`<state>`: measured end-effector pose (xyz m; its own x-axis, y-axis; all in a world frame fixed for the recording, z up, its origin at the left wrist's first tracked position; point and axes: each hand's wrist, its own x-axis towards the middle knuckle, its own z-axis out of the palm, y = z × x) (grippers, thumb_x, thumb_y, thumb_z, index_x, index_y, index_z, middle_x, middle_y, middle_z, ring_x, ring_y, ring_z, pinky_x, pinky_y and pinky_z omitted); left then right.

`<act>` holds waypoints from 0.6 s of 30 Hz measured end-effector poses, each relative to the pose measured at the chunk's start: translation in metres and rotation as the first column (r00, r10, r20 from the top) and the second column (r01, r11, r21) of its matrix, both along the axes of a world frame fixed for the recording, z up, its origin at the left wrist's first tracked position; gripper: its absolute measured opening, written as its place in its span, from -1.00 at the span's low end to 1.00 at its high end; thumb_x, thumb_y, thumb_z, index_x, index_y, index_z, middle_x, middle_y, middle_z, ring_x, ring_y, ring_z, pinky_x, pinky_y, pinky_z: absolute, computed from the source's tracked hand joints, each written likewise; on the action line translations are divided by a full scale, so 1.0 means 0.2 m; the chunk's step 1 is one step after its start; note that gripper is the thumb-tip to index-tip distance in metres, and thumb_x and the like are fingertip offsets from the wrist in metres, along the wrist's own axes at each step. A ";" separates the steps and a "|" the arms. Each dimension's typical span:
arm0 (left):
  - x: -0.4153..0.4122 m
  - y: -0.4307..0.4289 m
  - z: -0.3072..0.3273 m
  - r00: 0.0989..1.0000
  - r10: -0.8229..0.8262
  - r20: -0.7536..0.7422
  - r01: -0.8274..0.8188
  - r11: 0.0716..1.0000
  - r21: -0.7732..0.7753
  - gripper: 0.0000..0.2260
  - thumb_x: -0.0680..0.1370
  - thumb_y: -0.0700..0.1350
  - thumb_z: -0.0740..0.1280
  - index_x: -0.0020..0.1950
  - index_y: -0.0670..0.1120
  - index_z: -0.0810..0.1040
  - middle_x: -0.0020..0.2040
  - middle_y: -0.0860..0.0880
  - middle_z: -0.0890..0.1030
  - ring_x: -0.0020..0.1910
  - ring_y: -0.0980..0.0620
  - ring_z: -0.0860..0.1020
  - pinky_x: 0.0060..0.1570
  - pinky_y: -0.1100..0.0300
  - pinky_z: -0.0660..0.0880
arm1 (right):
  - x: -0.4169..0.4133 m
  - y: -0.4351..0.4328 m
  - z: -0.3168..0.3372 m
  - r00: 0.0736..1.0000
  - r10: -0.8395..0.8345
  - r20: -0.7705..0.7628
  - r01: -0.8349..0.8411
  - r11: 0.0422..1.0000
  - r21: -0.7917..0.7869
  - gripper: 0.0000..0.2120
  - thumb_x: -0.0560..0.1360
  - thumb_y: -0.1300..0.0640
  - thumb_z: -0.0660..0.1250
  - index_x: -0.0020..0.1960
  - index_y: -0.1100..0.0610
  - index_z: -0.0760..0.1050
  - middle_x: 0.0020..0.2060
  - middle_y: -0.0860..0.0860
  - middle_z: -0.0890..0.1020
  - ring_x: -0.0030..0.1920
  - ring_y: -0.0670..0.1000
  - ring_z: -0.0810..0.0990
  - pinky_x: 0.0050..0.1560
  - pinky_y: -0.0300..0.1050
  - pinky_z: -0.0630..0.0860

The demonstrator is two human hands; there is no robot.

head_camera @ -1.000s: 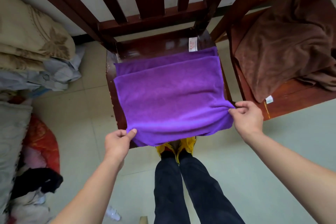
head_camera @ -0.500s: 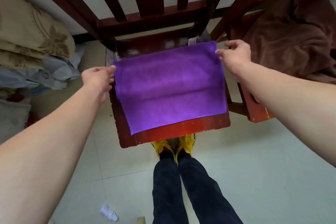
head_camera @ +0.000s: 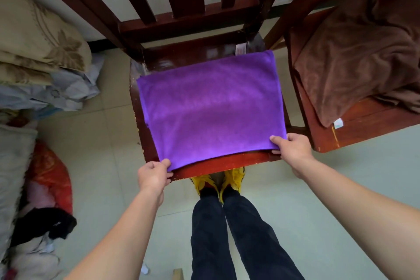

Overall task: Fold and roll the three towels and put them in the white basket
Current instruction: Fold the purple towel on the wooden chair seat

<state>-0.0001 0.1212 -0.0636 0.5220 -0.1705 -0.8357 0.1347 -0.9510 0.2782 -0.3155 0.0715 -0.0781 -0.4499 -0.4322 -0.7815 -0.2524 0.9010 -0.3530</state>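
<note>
Standing centre, red wooden chair (head_camera: pixel 216 165), folded purple towel (head_camera: pixel 211 107) lying flat on its seat, brown towel (head_camera: pixel 354 59) lying crumpled on the neighbouring chair (head_camera: pixel 372 123), left hand (head_camera: pixel 153 176) fingers clamping purple towel's near-left corner, right hand (head_camera: pixel 292 146) fingers clamping its near-right corner.

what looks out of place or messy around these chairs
The brown towel lies crumpled, unfolded, on the right-hand chair. The purple towel, near corners pinched by the left hand and right hand, lies flat; the middle chair beneath has chipped paint along its edges.
</note>
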 end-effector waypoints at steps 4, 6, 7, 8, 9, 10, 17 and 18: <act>0.06 -0.05 0.13 0.993 0.086 -0.076 -0.092 0.993 -0.075 -0.83 0.52 -0.28 0.35 -0.20 -0.12 0.40 -0.29 -0.15 0.59 -0.47 0.08 0.63 -0.40 0.25 0.53 | -0.03 -0.01 0.11 0.996 -0.068 0.063 0.072 0.995 -0.075 -0.85 0.48 0.18 0.42 -0.21 0.17 0.48 -0.28 0.07 0.65 -0.46 -0.12 0.65 -0.43 -0.23 0.50; 0.09 -0.06 0.21 0.993 0.085 -0.078 -0.093 0.991 -0.101 -0.84 0.51 -0.27 0.37 -0.19 -0.13 0.41 -0.30 -0.17 0.59 -0.50 0.11 0.61 -0.37 0.25 0.52 | -0.03 -0.04 0.18 0.996 -0.059 0.063 0.065 0.993 -0.101 -0.90 0.48 0.21 0.42 -0.16 0.20 0.51 -0.30 0.07 0.64 -0.47 -0.12 0.64 -0.48 -0.27 0.50; 0.09 -0.06 0.26 0.993 0.086 -0.076 -0.094 0.989 -0.110 -0.84 0.51 -0.27 0.37 -0.19 -0.13 0.41 -0.31 -0.17 0.60 -0.50 0.10 0.61 -0.37 0.25 0.51 | -0.03 -0.05 0.22 0.997 -0.052 0.062 0.059 0.992 -0.112 -0.91 0.47 0.22 0.42 -0.15 0.21 0.52 -0.31 0.07 0.64 -0.48 -0.12 0.63 -0.49 -0.27 0.50; 0.09 -0.06 0.31 0.993 0.091 -0.074 -0.099 0.988 -0.119 -0.84 0.51 -0.26 0.38 -0.19 -0.13 0.41 -0.31 -0.16 0.60 -0.51 0.10 0.61 -0.39 0.25 0.51 | -0.02 -0.06 0.26 0.997 -0.047 0.063 0.054 0.991 -0.122 -0.92 0.47 0.23 0.41 -0.15 0.21 0.52 -0.30 0.07 0.64 -0.49 -0.12 0.62 -0.49 -0.27 0.50; 0.09 -0.05 0.35 0.992 0.100 -0.075 -0.109 0.986 -0.129 -0.83 0.51 -0.26 0.38 -0.18 -0.13 0.41 -0.31 -0.16 0.60 -0.51 0.10 0.61 -0.42 0.26 0.51 | -0.01 -0.05 0.30 0.997 -0.039 0.061 0.046 0.991 -0.129 -0.93 0.48 0.24 0.41 -0.14 0.20 0.52 -0.30 0.07 0.64 -0.50 -0.12 0.61 -0.50 -0.26 0.49; 0.09 -0.03 0.43 0.990 0.118 -0.077 -0.128 0.982 -0.140 -0.83 0.52 -0.26 0.38 -0.17 -0.12 0.40 -0.32 -0.16 0.59 -0.52 0.10 0.60 -0.44 0.26 0.51 | 0.00 -0.04 0.36 0.998 -0.031 0.061 0.040 0.990 -0.139 -0.94 0.48 0.25 0.40 -0.14 0.20 0.52 -0.30 0.08 0.64 -0.51 -0.12 0.61 -0.51 -0.27 0.48; 0.01 0.18 0.80 0.975 0.198 -0.098 -0.216 0.948 -0.234 -0.82 0.54 -0.32 0.31 0.03 -0.16 0.34 -0.34 -0.18 0.53 -0.63 0.10 0.53 -0.59 0.34 0.42 | -0.03 0.16 0.74 0.999 -0.033 0.043 0.041 0.979 -0.198 -0.96 0.42 0.29 0.35 -0.13 0.21 0.55 -0.34 0.10 0.62 -0.56 -0.13 0.55 -0.54 -0.25 0.47; 0.01 0.21 0.82 0.975 0.200 -0.092 -0.217 0.948 -0.234 -0.82 0.54 -0.32 0.30 0.05 -0.16 0.34 -0.34 -0.18 0.52 -0.65 0.10 0.52 -0.60 0.35 0.41 | -0.02 0.19 0.77 0.999 -0.034 0.034 0.041 0.978 -0.206 -0.97 0.42 0.29 0.35 -0.15 0.20 0.54 -0.35 0.09 0.61 -0.57 -0.11 0.54 -0.52 -0.23 0.46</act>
<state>0.0024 0.1623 0.0999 0.5120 -0.2641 -0.8174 0.3491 -0.8055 0.4789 -0.3203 0.1090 0.0758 -0.4461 -0.5688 -0.6910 -0.2061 0.8166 -0.5391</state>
